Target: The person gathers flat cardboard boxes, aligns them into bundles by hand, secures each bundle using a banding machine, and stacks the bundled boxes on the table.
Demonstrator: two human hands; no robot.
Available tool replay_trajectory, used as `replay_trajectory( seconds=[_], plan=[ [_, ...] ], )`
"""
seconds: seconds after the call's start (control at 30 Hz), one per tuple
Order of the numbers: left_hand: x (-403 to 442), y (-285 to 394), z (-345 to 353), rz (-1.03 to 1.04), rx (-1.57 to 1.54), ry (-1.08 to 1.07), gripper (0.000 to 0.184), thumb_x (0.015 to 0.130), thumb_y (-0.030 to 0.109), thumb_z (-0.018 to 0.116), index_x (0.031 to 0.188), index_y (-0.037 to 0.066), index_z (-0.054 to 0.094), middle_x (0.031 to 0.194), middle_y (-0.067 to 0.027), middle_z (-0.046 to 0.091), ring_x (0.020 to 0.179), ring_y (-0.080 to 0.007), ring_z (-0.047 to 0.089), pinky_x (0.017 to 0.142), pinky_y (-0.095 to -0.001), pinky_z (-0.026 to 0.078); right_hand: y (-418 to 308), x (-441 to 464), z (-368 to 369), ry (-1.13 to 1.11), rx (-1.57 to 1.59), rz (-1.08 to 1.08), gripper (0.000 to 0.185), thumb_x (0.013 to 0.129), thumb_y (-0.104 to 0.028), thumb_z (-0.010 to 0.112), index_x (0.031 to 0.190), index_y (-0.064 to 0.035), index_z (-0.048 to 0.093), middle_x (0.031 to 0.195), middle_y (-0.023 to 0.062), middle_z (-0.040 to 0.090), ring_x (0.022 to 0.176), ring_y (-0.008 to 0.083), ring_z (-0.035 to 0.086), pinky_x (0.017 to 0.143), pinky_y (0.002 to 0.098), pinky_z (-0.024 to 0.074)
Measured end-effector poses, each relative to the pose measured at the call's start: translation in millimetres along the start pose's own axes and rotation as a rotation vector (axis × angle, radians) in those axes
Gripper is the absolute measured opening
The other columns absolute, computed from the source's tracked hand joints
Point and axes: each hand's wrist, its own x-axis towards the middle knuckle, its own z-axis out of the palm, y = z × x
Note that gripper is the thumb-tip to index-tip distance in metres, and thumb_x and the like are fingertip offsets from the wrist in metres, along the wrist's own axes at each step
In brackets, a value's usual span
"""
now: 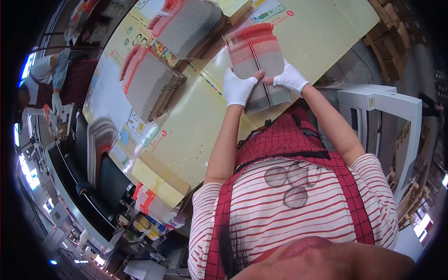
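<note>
Both my hands wear white gloves with bare thumb tips and hold two side-by-side stacks of thin grey and red folded card pieces (pixel 256 56) near the table's front edge. My left hand (pixel 239 87) wraps round the left side of the stacks, its thumb on top. Round the right side is my right hand (pixel 289 78), its thumb meeting the other near the middle seam. The fingers under the stacks are hidden. Further left on the table (pixel 186 135) lie a fanned stack (pixel 151 84) and another fanned pile (pixel 191 28) of similar pieces.
At the left, a machine with a black belt (pixel 112 177) carries a curved row of pieces (pixel 100 135). A yellowish block (pixel 158 179) sits at the table's lower corner. A co-worker's gloved hand (pixel 56 103) shows far left. A grey machine frame (pixel 387 100) stands right.
</note>
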Motion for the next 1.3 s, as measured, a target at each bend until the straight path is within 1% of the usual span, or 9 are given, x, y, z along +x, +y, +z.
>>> replay_trajectory(
  seconds=[0.37,0.47,0.7,0.93,1.03,1.1,1.13,1.2,1.3],
  plan=[
    [-18,40,-20,-0.062,0.286,0.007,0.089,0.066,0.045,0.086,0.127,-0.006,0.044,0.118,-0.0264,0.061,0.108,-0.0404,0.064,0.091,-0.0456,0.052,-8,-11,-3,0.126,-0.188,0.011,0.132,0.056,-0.054,0.091,0.152,0.0072,0.025,0.139,0.0276,0.053,0.124,0.0378,0.058,0.106,0.0398,0.0460],
    [-23,51,-6,0.007,0.492,0.029,0.082,0.070,0.036,0.082,0.124,-0.007,0.039,0.113,-0.0287,0.061,0.103,-0.0419,0.065,0.087,-0.0469,0.054,-76,-35,32,0.311,-0.637,0.191,0.123,0.062,-0.053,0.085,0.153,0.0030,0.023,0.135,0.0273,0.056,0.118,0.0384,0.062,0.099,0.0425,0.0503],
    [-7,32,-38,0.133,0.478,-0.012,0.059,0.071,0.024,0.075,0.117,-0.002,0.047,0.107,-0.0270,0.064,0.090,-0.0457,0.067,0.081,-0.0501,0.054,-73,-22,-12,0.277,-0.775,0.048,0.072,0.071,-0.035,0.078,0.128,-0.0034,0.048,0.106,0.0242,0.070,0.094,0.0423,0.069,0.084,0.0479,0.0556],
    [-43,-40,-101,0.258,0.670,0.124,0.051,0.069,0.017,0.073,0.116,0.008,0.054,0.103,-0.0203,0.069,0.089,-0.0447,0.066,0.078,-0.0505,0.053,-25,-40,-36,0.343,-0.875,0.072,0.058,0.071,-0.029,0.076,0.120,-0.0079,0.052,0.100,0.0223,0.070,0.091,0.0438,0.068,0.080,0.0511,0.0540],
    [-41,-35,-109,0.117,0.613,0.081,0.052,0.068,0.014,0.075,0.115,0.006,0.056,0.105,-0.0209,0.069,0.089,-0.0429,0.068,0.078,-0.0472,0.055,-36,-34,-51,0.297,-0.813,0.146,0.057,0.071,-0.028,0.075,0.120,-0.0057,0.055,0.107,0.0247,0.069,0.095,0.0421,0.068,0.083,0.0475,0.0548],
    [-29,-20,-130,0.019,0.444,0.032,0.049,0.070,0.007,0.076,0.115,0.002,0.056,0.107,-0.0205,0.069,0.088,-0.0382,0.070,0.078,-0.0429,0.058,-32,-46,-70,0.258,-0.250,0.056,0.051,0.076,-0.020,0.075,0.120,-0.0010,0.060,0.107,0.0195,0.071,0.097,0.0296,0.070,0.083,0.0390,0.0556],
    [-28,-25,-133,-0.047,0.065,-0.050,0.049,0.071,0.005,0.075,0.116,-0.001,0.055,0.105,-0.0202,0.070,0.088,-0.0352,0.071,0.080,-0.0410,0.058,-21,-50,-79,0.194,0.129,0.018,0.049,0.078,-0.017,0.074,0.122,0.0008,0.061,0.108,0.0164,0.071,0.098,0.0245,0.070,0.084,0.0362,0.0556],
    [-35,-39,-123,-0.174,-0.711,-0.205,0.049,0.074,-0.001,0.072,0.119,-0.007,0.053,0.101,-0.0196,0.071,0.090,-0.0293,0.072,0.082,-0.0373,0.059,-14,-61,-83,0.075,0.381,-0.033,0.050,0.082,-0.013,0.073,0.126,0.0028,0.059,0.112,0.0127,0.070,0.100,0.0209,0.068,0.087,0.0340,0.0545],
    [-34,-39,-77,-0.225,-0.769,-0.222,0.046,0.076,-0.007,0.077,0.116,-0.005,0.056,0.106,-0.0153,0.069,0.091,-0.0220,0.070,0.083,-0.0334,0.059,-25,-74,-67,0.006,0.690,-0.070,0.054,0.083,-0.014,0.071,0.131,0.0045,0.054,0.118,0.0126,0.067,0.104,0.0214,0.067,0.091,0.0347,0.0543]
  ],
)
